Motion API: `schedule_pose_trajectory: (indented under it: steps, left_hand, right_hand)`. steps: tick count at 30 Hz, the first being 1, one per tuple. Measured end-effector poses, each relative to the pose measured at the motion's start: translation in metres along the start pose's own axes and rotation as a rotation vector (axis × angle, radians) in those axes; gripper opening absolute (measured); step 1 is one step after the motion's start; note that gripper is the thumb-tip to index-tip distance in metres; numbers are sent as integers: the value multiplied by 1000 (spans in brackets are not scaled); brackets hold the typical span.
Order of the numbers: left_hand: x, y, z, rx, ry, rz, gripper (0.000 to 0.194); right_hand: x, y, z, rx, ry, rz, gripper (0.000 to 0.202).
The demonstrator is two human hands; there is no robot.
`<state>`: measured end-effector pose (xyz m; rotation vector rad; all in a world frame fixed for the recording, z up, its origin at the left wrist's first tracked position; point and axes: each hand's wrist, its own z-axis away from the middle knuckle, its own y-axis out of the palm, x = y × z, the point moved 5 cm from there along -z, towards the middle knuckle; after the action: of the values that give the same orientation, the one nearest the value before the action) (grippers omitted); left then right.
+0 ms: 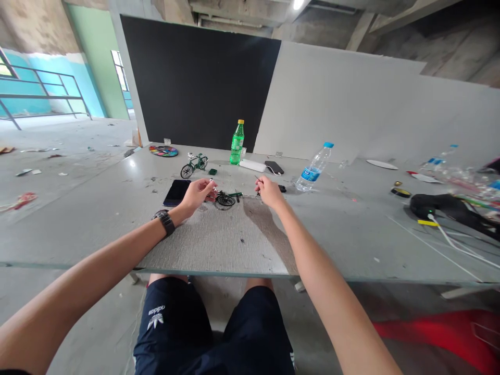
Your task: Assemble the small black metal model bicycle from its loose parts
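Observation:
My left hand [200, 191] is closed around the silver handlebar end of a small model bicycle [225, 199]. Its black spoked wheel shows beside my fingertips, and a dark green frame part points to the right; the rest is hidden by my hand. To the right, my right hand [269, 190] pinches a thin dark stick-like tool [258, 179], too small to make out its kind. A whole green model bicycle [194, 164] stands farther back, with a small dark green piece [213, 171] near it.
A dark phone [176, 193] lies by my left hand. Behind are a green drink bottle [237, 143], a white power bank [252, 165], another phone [274, 167] and a paint palette [163, 151]. A tilted-looking water bottle [314, 167] stands right; a black cabled device [432, 207] lies beyond.

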<state>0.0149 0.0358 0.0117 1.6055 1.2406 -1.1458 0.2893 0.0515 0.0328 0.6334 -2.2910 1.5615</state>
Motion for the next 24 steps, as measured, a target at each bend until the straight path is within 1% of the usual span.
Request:
schedule_pose_trajectory:
  steps: [3, 6, 9, 13, 17, 19, 21, 24]
  left_hand:
    - [0, 0, 0, -3, -4, 1, 30]
    - [1, 0, 0, 8, 0, 11, 34]
    - [2, 2, 1, 31, -2, 24, 37]
    - [1, 3, 3, 64, -30, 70, 33]
    - [0, 5, 7, 110, -106, 131, 29]
    - [1, 5, 7, 115, -145, 154, 28]
    - [3, 6, 7, 117, -156, 170, 26]
    - [6, 7, 6, 117, -154, 170, 21]
  right_hand:
    - [-4, 6, -1, 25, -14, 153, 20]
    - [-7, 13, 0, 123, -41, 260, 16]
    - [-10, 18, 0, 211, -30, 310, 15]
    - [-11, 23, -1, 253, -17, 319, 15]
    - [-13, 22, -1, 243, -11, 305, 15]
    - [-15, 18, -1, 214, 4, 288, 14]
    - [-15, 12, -1, 178, 12, 269, 13]
    - [-6, 5, -1, 108, -11, 99, 12]
